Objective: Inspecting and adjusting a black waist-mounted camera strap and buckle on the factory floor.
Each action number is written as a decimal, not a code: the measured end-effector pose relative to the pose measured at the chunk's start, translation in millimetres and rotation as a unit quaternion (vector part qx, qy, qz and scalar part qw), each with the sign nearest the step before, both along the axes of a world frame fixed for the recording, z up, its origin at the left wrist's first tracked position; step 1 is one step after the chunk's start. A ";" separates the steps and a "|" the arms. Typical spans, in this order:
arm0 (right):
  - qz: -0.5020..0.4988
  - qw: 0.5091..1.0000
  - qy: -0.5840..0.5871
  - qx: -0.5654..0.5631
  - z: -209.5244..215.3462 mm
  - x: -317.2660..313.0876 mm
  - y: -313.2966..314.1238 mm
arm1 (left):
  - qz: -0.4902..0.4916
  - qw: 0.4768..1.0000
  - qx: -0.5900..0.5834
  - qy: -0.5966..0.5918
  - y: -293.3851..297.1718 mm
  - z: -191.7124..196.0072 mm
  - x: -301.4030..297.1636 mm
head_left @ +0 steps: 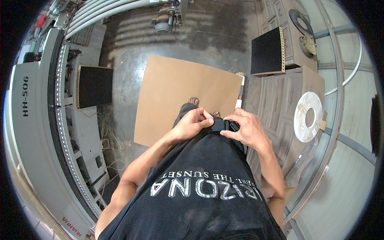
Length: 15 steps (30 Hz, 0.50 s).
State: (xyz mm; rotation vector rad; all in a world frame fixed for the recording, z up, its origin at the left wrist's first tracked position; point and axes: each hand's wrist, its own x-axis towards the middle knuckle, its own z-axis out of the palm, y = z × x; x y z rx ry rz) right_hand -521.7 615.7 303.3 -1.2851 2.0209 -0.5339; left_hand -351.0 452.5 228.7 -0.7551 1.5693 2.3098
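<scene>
At my waist, a black strap [218,126] with a dark buckle [233,126] lies across the front of my black shirt [208,160]. My left hand [195,122] pinches the strap's left part, thumb and fingers pressed together. On the other side, my right hand [246,128] is closed around the buckle, its thumb below and its fingers above. Part of the buckle is hidden behind the right fingers.
A large brown board [176,92] lies on the concrete floor under my feet. A long grey machine [36,132] runs along the left, beside a black panel [95,87]. Wooden cabinets [280,100] stand at the right, with a second black panel [267,51] and a white ring [308,117].
</scene>
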 end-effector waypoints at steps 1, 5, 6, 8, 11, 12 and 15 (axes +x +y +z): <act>0.000 1.000 0.000 -0.001 -1.5 -0.3 1.4 | 0.007 1.000 0.009 0.006 0.8 -0.5 0.1; -0.030 0.999 0.000 -0.030 -7.4 -2.3 8.8 | 0.004 0.999 0.036 -0.007 -0.9 3.8 -1.3; -0.037 0.999 -0.001 -0.037 -7.2 -2.9 9.1 | 0.003 0.999 0.036 -0.006 -1.8 2.6 -1.3; -0.040 0.999 -0.006 -0.036 -6.6 -3.4 9.6 | -0.018 1.000 0.022 -0.001 -3.5 -1.1 -1.5; -0.042 0.999 -0.015 -0.022 -4.6 -4.5 9.8 | -0.022 0.998 0.054 0.000 -7.8 -0.8 -4.5; -0.038 0.999 -0.019 -0.009 -3.7 -5.0 9.3 | -0.021 0.998 0.053 0.000 -8.4 -2.9 -4.6; -0.035 0.999 -0.039 -0.009 -3.6 -9.7 12.6 | 0.012 0.996 0.090 -0.007 -8.8 -8.3 -4.2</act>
